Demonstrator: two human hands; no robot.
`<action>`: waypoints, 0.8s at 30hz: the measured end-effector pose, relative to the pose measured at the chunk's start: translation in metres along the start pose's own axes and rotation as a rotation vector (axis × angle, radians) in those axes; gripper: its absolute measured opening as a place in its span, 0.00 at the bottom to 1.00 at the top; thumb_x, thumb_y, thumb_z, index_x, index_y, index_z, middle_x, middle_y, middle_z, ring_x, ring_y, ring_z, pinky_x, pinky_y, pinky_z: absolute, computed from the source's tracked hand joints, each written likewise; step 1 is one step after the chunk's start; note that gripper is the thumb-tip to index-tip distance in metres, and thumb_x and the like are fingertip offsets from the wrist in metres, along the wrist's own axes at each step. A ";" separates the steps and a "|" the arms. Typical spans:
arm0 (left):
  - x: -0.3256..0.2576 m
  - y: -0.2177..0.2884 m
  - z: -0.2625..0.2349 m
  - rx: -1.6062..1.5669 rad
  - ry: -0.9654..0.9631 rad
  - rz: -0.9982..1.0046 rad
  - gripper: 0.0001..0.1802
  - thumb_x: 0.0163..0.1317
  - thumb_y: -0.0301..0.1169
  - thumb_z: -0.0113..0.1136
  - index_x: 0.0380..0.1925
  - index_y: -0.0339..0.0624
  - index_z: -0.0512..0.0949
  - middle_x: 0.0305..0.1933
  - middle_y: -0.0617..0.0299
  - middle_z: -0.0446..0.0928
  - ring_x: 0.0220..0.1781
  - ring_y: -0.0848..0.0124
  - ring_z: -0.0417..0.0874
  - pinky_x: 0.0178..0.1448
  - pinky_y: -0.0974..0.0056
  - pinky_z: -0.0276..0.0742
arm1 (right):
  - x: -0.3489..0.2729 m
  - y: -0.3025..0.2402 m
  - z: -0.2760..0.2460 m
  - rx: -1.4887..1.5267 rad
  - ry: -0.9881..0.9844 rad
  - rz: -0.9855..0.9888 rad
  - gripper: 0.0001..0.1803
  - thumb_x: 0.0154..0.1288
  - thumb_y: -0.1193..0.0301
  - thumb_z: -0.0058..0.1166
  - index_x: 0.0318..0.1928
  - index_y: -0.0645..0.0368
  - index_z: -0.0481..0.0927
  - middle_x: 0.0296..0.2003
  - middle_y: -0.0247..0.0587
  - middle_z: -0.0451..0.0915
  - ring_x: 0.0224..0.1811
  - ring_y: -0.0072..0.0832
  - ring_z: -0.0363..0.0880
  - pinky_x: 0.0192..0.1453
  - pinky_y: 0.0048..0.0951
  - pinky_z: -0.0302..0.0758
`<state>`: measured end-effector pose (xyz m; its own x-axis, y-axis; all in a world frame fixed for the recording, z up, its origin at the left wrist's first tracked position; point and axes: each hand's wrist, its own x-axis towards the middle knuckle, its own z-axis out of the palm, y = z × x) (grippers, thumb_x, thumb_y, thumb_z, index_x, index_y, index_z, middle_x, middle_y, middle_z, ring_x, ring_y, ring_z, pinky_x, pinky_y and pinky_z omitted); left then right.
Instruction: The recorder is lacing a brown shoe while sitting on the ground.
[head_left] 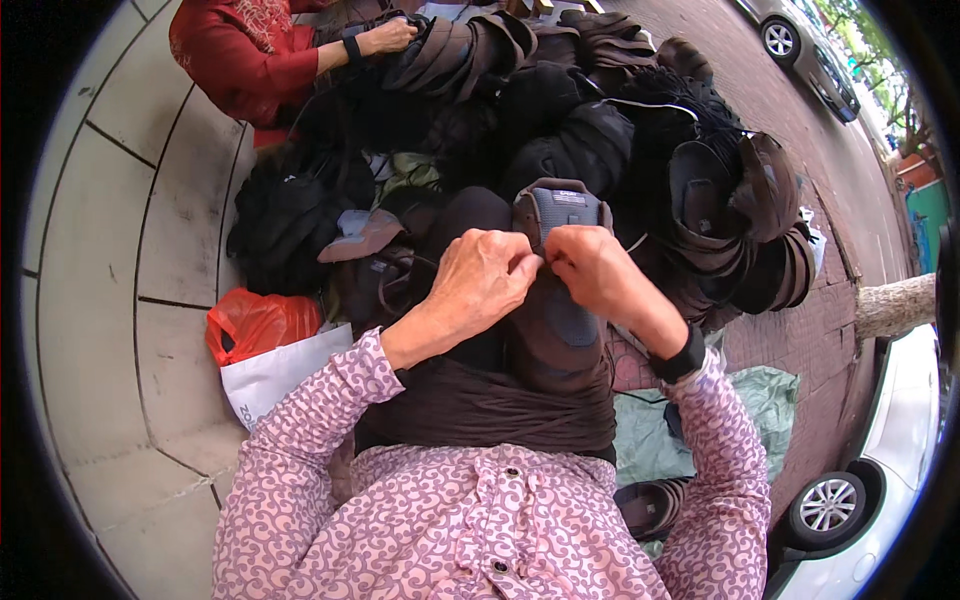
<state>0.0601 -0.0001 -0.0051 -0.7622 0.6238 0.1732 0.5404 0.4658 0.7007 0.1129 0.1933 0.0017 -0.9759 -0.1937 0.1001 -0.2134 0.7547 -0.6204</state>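
First: Where is the shoe upper [562, 355] kept, and why there?

Second: It is rested over the lap, its rounded end turned toward the patterned shirt [500, 530]. The support seems to be given by the legs, so that both hands are left free.

First: How are the hands held?

Second: The left hand [480, 272] and the right hand [600, 275] are brought together over the middle of the shoe upper, each narrowed to a pinch. Whether a lace is gripped cannot be told; anything so thin is concealed by the fingers.

First: What is laid around it?

Second: A bundle of dark strands [480, 415] is placed at its near end, presumably for easy reach. A dark heap [575, 140] is piled beyond it, and nested uppers [768, 190] are stacked to its right, probably to save room.

First: What is hidden?

Second: The shoe upper's middle is covered, and its underside is not shown. Left of it, the contents of an orange bag [262, 325] and a white paper bag [275, 378] are mostly concealed. Beyond it and to its left, a co-worker is cut off by the upper edge; what is handled by the co-worker's hand [388, 38] is hard to make out.
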 end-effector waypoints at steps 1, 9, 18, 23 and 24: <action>0.003 -0.005 0.004 -0.024 0.164 0.101 0.07 0.63 0.28 0.61 0.32 0.35 0.84 0.28 0.52 0.84 0.30 0.63 0.88 0.33 0.59 0.77 | -0.004 -0.004 0.003 -0.067 0.079 -0.084 0.05 0.59 0.82 0.54 0.36 0.61 0.77 0.33 0.53 0.81 0.41 0.59 0.81 0.42 0.49 0.78; 0.051 0.011 0.019 -0.512 -0.084 0.006 0.09 0.65 0.24 0.59 0.41 0.31 0.85 0.31 0.58 0.84 0.22 0.75 0.83 0.27 0.69 0.78 | -0.028 -0.001 -0.020 0.238 0.386 0.178 0.04 0.65 0.84 0.55 0.39 0.66 0.77 0.31 0.48 0.79 0.32 0.38 0.82 0.37 0.33 0.76; 0.107 0.011 0.021 -0.405 -0.933 0.120 0.13 0.59 0.26 0.60 0.43 0.34 0.85 0.32 0.63 0.83 0.26 0.75 0.80 0.32 0.69 0.77 | -0.041 -0.012 -0.027 0.212 0.320 -0.004 0.04 0.65 0.84 0.56 0.39 0.65 0.77 0.29 0.45 0.78 0.32 0.37 0.82 0.36 0.32 0.75; 0.108 0.011 0.026 -0.461 -1.057 0.154 0.12 0.60 0.29 0.63 0.40 0.33 0.86 0.30 0.63 0.84 0.24 0.76 0.79 0.29 0.70 0.76 | -0.052 -0.014 -0.021 0.185 0.364 -0.058 0.05 0.64 0.85 0.57 0.39 0.65 0.77 0.30 0.43 0.75 0.30 0.35 0.79 0.33 0.31 0.74; 0.106 0.011 0.026 -0.458 -1.060 0.148 0.12 0.60 0.29 0.63 0.40 0.33 0.86 0.30 0.63 0.84 0.24 0.76 0.79 0.29 0.70 0.76 | -0.053 -0.017 -0.022 0.191 0.365 -0.059 0.05 0.64 0.85 0.57 0.39 0.65 0.77 0.30 0.43 0.75 0.30 0.35 0.79 0.33 0.31 0.74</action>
<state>-0.0052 0.0876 0.0034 0.0944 0.9663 -0.2393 0.2550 0.2089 0.9441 0.1669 0.2046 0.0235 -0.9215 0.0281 0.3874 -0.2905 0.6121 -0.7355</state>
